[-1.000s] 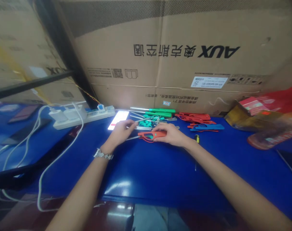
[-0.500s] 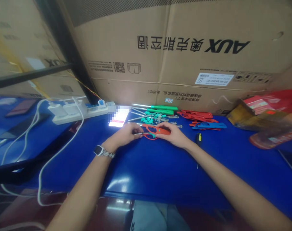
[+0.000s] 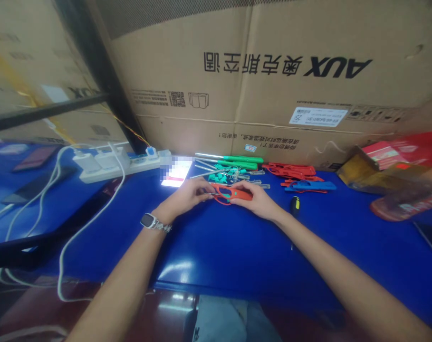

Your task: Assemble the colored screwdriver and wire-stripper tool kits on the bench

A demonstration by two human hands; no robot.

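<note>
My right hand (image 3: pixel 257 202) grips an orange-red lighter handle (image 3: pixel 233 193) with a teal trigger, held just above the blue table (image 3: pixel 237 247). My left hand (image 3: pixel 187 195), a watch on its wrist, pinches the thin metal tube at the handle's left end. Behind my hands lie green-handled long lighters (image 3: pixel 237 162), teal small parts (image 3: pixel 219 177) and loose metal tubes. To the right of these rest red shell halves (image 3: pixel 290 170) and a blue shell half (image 3: pixel 310 186).
A lit phone (image 3: pixel 176 172) lies left of the parts. A white power strip (image 3: pixel 119 165) with chargers and cables sits at the far left. A black-and-yellow screwdriver (image 3: pixel 294 205) lies by my right forearm. Big cardboard boxes (image 3: pixel 273 85) wall the back; red packaging (image 3: pixel 397 180) lies at right.
Both hands with the orange-red handle have drawn slightly away from me and closer together; the left fingers moved from the loose tubes onto the handle's tube end.
</note>
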